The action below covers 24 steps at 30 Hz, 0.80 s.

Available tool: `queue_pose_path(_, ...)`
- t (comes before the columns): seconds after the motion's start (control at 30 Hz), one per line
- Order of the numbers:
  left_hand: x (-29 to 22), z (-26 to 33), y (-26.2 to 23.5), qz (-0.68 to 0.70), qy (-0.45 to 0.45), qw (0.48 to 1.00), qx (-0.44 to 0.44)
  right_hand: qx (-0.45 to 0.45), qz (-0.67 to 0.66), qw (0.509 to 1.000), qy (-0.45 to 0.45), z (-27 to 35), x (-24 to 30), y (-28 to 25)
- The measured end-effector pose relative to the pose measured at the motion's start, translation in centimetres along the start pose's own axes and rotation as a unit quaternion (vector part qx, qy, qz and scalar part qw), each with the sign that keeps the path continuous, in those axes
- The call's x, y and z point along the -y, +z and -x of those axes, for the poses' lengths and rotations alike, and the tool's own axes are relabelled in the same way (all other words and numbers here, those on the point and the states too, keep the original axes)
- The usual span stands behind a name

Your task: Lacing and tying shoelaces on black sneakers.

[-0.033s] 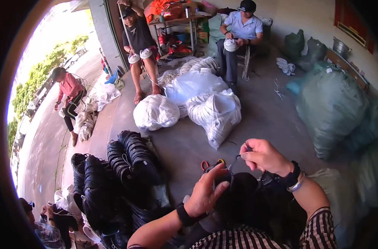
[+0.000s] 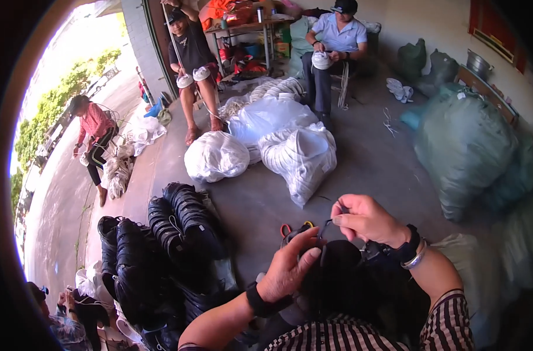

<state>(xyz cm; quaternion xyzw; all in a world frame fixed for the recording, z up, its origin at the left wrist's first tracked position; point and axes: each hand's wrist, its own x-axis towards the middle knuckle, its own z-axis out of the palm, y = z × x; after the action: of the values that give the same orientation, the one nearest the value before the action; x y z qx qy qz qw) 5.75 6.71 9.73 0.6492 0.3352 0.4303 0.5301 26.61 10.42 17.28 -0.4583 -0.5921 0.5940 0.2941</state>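
My right hand (image 2: 369, 219) pinches a thin dark cord (image 2: 327, 224) between thumb and fingertips. The cord runs down toward my left hand (image 2: 287, 266), whose fingers curl around what looks like a black shoe (image 2: 311, 245). Fingers and the dark background hide most of that item. Just beyond my left fingertips show a red loop (image 2: 285, 229) and a yellow loop (image 2: 308, 224), and I cannot tell what they belong to. Dark rounded shapes lie under my hands. To the left stand long nested rows of black shoes (image 2: 135, 257).
White bundles (image 2: 217, 157) and a white bag (image 2: 298, 155) lie ahead on the floor. Large green sacks (image 2: 465, 152) fill the right side. Two people sit at the back with white shoes (image 2: 320, 60); two more sit at the left. A table (image 2: 249, 27) stands behind.
The view shifts slightly. My right fingertips have come a little closer to my left hand, and the cord between them looks straighter than before.
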Motion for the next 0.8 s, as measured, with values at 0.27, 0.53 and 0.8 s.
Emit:
queue_pose_path(0.27,-2.7,-0.4,1.0,0.217,-0.098,0.97,-0.043,0.011,-0.046,0.998,-0.028,0.4,-1.5,-0.2)
queue_pose_path(0.53,-2.6,-0.2,2.8,0.222,-0.087,0.964,-0.116,0.055,-0.28,0.958,-0.011,0.9,-3.7,3.1)
queue_pose_path(0.8,-1.3,0.0,3.0,0.158,-0.056,0.978,-0.126,0.004,-0.3,0.952,-0.06,0.3,-4.1,5.4)
